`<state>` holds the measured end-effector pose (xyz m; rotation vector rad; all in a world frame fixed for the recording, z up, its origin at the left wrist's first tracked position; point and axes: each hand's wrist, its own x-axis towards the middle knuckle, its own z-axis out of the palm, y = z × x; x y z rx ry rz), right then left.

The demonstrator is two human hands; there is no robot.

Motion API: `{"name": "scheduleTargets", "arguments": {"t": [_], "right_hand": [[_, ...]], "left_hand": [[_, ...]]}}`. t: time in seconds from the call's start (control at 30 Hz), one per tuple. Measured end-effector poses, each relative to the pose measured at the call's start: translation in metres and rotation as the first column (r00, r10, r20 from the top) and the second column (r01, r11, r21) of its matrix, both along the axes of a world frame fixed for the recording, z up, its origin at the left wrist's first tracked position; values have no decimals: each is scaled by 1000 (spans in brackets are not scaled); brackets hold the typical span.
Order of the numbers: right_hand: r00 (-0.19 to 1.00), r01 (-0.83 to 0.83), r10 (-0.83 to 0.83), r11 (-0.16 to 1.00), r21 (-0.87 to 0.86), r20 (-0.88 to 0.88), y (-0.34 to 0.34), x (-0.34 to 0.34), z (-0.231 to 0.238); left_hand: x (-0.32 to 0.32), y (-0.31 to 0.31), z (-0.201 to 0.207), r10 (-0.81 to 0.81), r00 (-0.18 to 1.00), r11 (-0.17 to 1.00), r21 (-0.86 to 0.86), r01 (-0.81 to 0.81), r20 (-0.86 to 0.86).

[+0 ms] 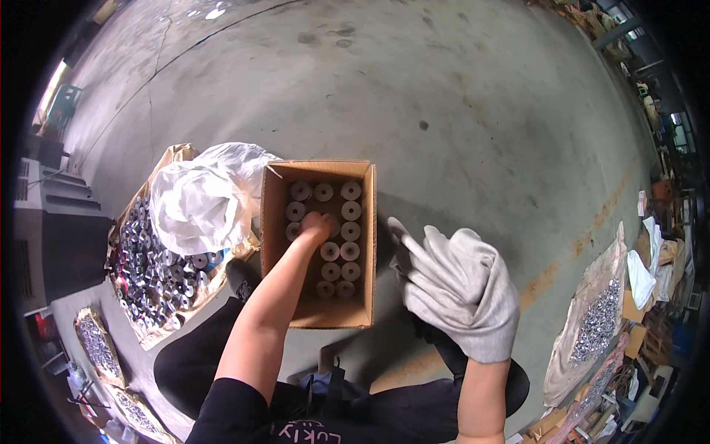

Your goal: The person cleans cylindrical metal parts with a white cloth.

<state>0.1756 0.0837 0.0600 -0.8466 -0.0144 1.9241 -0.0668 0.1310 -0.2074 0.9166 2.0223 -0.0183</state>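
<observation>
My left hand [316, 226] reaches down into an open cardboard box [370, 296] between my legs. Its fingers are closed on a pale round metal part [333, 224], partly hidden by them. More such parts, grey discs with a centre hole, stand in rows inside, among them a metal part [350, 191] in the far right corner. To the right of the box, my right hand [462, 296] is covered to the wrist by loose grey cloth, perhaps a baggy glove, with finger-like ends sticking out. My fingers there are hidden, and I cannot tell whether they hold anything.
Left of the box, a heap of shiny metal parts [151, 259] lies on a spread sack, with a crumpled white plastic bag [196, 200] over its far end. Farther right, small metal pieces [597, 320] lie on another sack [566, 362]. Concrete floor [444, 96] stretches ahead.
</observation>
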Motion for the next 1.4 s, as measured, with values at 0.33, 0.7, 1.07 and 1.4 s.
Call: {"name": "scheduleTargets", "arguments": {"t": [0.33, 0.7, 1.07, 1.4], "right_hand": [[999, 24, -20, 995, -102, 43, 7, -3, -2], [990, -36, 46, 997, -72, 130, 5, -3, -14], [946, -197, 175, 979, 54, 272, 9, -5, -25], [847, -306, 214, 945, 118, 488, -2, 14, -40]], "left_hand": [[-7, 20, -31, -604, 783, 792, 1, 611, -148], [-5, 11, -67, -750, 653, 644, 107, 757, -107], [-9, -16, -75, -407, 907, 833, 363, 418, -112], [24, 53, -96, 563, 826, 822, 126, -556, -23]]}}
